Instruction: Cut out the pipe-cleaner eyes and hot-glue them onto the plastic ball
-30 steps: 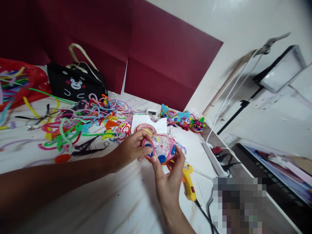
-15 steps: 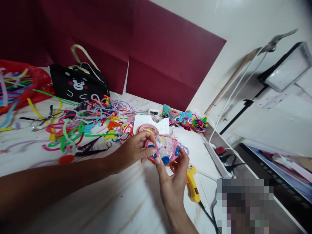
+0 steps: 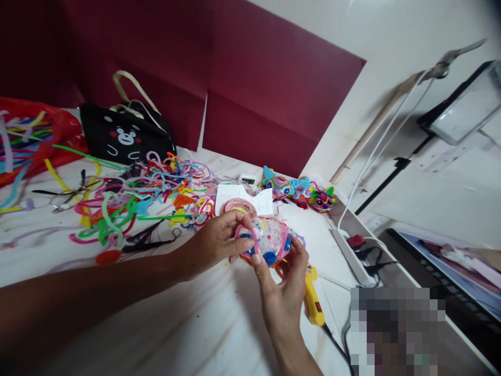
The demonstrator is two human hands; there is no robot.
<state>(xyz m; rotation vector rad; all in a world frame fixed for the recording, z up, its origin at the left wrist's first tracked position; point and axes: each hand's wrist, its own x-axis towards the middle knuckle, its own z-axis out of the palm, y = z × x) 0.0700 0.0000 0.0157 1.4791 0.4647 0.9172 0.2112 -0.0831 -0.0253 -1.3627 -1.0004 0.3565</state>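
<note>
Between my two hands is a pipe-cleaner craft piece (image 3: 270,236), a clear rounded body with pink strips and blue discs along its near side. My left hand (image 3: 229,237) pinches its left end, thumb and fingertips on the pink and blue part. My right hand (image 3: 282,274) grips the right end, its thumb pressed on the near edge by the left thumb and its fingers around the far side. Just right of the right hand lies a yellow glue gun (image 3: 314,300). A white cut card (image 3: 245,196) lies behind the piece.
A tangle of pipe cleaners (image 3: 156,183) covers the left middle of the table, with scissors (image 3: 80,185) beside it. Behind are a black bag (image 3: 127,138) and a red bag (image 3: 66,133). Finished colourful crafts (image 3: 277,185) stand at the back. A power strip (image 3: 352,256) runs along the right.
The view has shifted slightly, so the hands and craft piece appear a little further right. Both hands keep nearly the same hold.
</note>
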